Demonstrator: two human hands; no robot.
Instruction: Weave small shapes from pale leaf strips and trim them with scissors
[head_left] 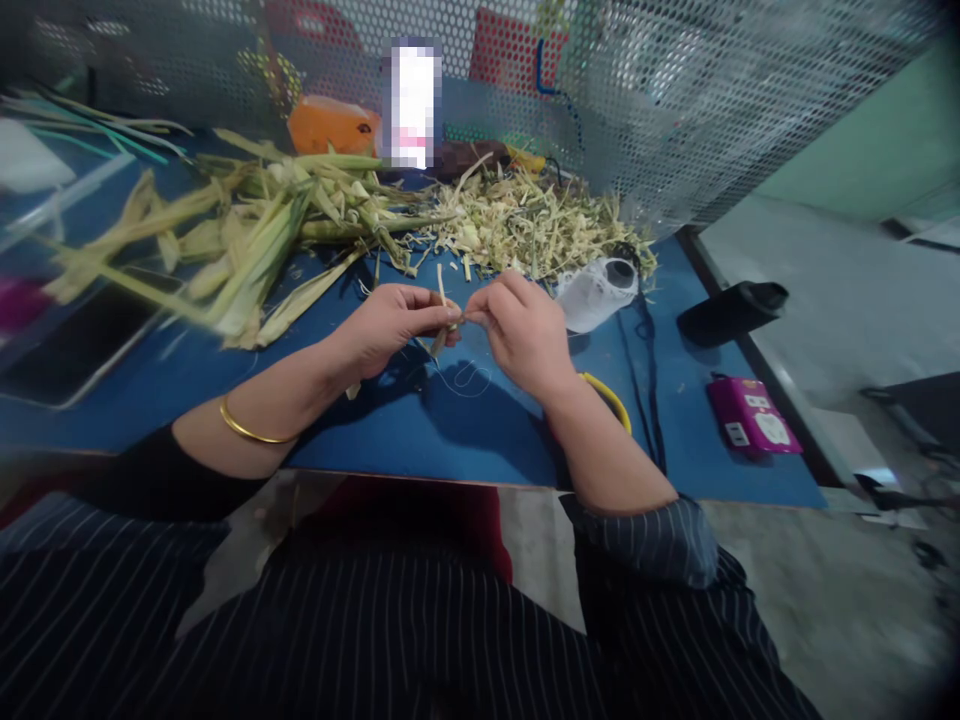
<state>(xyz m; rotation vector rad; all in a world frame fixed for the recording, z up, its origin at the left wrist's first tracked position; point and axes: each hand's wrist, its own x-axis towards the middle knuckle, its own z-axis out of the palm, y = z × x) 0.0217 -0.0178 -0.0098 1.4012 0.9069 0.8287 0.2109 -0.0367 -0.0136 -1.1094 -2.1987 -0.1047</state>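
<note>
My left hand (394, 320) is closed in a pinch on a short pale strip of leaf (441, 318) that stands up between both hands. My right hand (521, 328) is also closed, its fingertips meeting the left ones at the strip. A thin white thread (465, 378) hangs down from the hands and loops on the blue table (420, 430) below them. A gold bangle (251, 428) is on my left wrist. I cannot make out whether the right fingers hold the thread or the strip.
Long green-yellow leaves (247, 235) lie at the back left, a heap of cut scraps (525, 220) at the back middle. A white roll (596, 290), a black cylinder (731, 310), a pink power strip (754, 415) and yellow-handled pliers (607, 395) lie right. A phone (82, 345) lies left. Perforated metal screen (675, 90) stands behind.
</note>
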